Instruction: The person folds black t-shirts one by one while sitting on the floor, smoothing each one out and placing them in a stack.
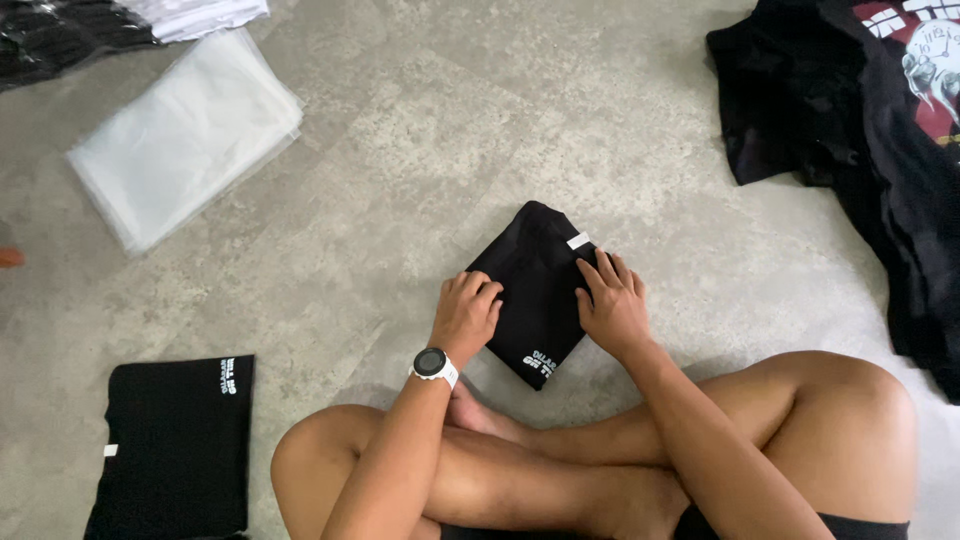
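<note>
Shirt (535, 290) slants lower-right to upper-left.

Bare grey floor (420, 140) lies open ahead of the folded black shirt (535, 290), bounded by the stack of clear plastic bags (180, 135) far left, the heap of black shirts (860, 130) right, and crossed legs (600, 460) close behind.

Matt black cloth shirt (535, 290) on rough mottled stone floor (420, 140)

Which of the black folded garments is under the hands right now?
The small folded black garment at centre, with a white tag at its top. The left hand and right hand press on it. The other folded black garment lies untouched at lower left.
</note>
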